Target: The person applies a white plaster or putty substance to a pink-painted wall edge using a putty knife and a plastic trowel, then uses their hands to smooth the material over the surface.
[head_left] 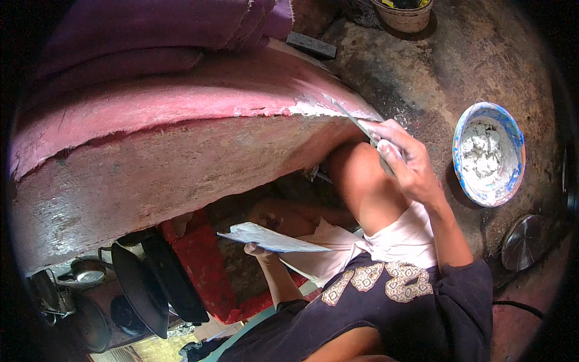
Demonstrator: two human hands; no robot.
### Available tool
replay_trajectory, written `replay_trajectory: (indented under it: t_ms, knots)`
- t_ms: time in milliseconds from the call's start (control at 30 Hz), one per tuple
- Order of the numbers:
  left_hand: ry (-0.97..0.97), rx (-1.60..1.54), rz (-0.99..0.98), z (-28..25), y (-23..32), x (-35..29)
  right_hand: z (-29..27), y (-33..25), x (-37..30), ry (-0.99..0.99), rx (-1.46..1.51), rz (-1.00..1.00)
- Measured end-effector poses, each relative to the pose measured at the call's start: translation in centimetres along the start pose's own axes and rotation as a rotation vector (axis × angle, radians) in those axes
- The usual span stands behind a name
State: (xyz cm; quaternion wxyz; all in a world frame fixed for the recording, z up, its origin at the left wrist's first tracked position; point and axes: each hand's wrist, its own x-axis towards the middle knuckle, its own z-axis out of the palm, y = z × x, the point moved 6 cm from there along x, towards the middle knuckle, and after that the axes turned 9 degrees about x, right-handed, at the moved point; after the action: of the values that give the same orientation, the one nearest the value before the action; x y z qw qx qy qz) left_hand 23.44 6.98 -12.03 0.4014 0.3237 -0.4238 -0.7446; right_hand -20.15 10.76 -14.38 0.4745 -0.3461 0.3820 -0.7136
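Observation:
My right hand (405, 158) is closed around the handle of a putty knife (353, 116), its thin blade held edge-on to this view. The blade's tip lies at a patch of white filler (312, 107) along the edge of a pink surface (199, 99); whether it touches cannot be told. Lower down, my left hand (258, 250) grips a flat, pale board (271, 237) from beneath, most of its fingers hidden. To the right stands a blue-and-white basin (520, 158) with lumpy white filler (480, 151) inside.
Below the pink edge runs a rough brown face (163, 169). Dark pans (137, 280) and a small metal pot (87, 271) crowd the lower left beside a red wooden piece (202, 271). A round metal lid (525, 242), grey block (312, 45) and bucket (405, 18) sit on the floor.

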Motion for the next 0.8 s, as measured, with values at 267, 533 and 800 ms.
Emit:
replay_trajectory:
  t_ms: [267,533,800]
  knots:
    - [0.004,-0.006,0.025,1.8,0.2,0.3,0.3,-0.2,1.2,-0.010,-0.118,-0.188]
    - [0.003,-0.062,-0.021,0.8,0.2,-0.1,0.7,-0.4,2.0,-0.119,-0.180,-0.113]
    - [0.049,0.096,0.022,0.3,0.1,0.1,-1.3,-0.3,1.3,-0.046,-0.319,-0.140]
